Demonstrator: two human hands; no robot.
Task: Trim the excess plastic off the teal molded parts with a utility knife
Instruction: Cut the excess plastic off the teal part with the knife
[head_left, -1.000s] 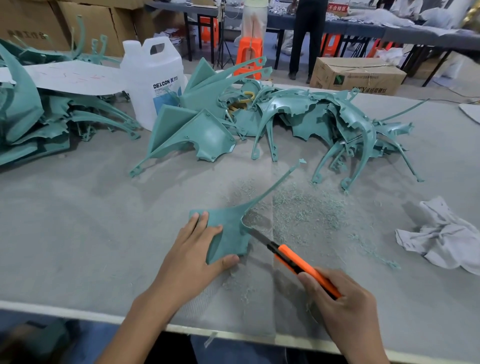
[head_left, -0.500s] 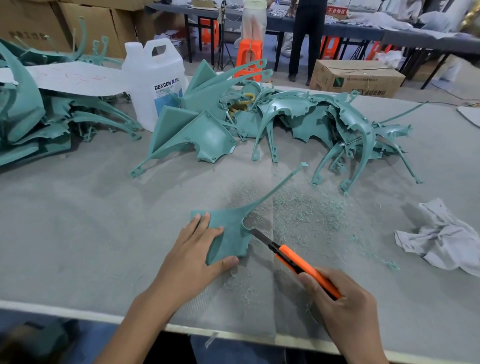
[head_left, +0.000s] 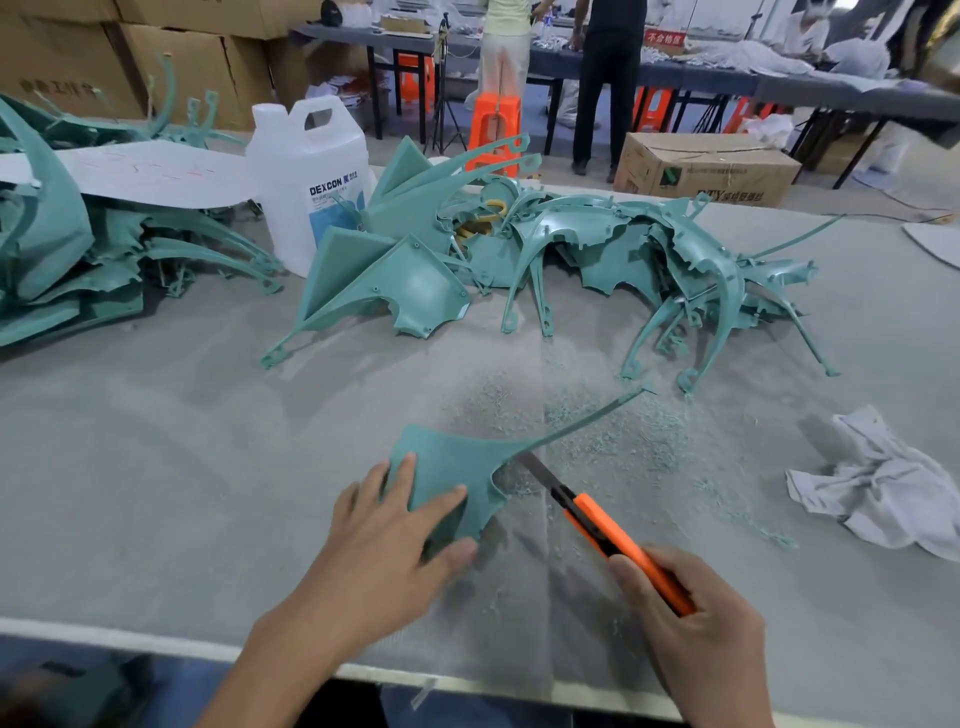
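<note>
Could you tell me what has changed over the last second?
The left hand turned the part slightly clockwise, swinging its thin arm rightward and nearer. The knife blade edged forward along its edge. The right hand still grips the knife; pile, jug and rag unmoved.

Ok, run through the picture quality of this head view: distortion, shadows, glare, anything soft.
Head view: wide-angle distortion bows the near edge of the table; light is diffuse, with soft shadows under the held teal part and the pile of parts; mild sheen on that pile, no harsh glare; left hand and right hand look slightly soft; the utility knife reads clearly.
</note>
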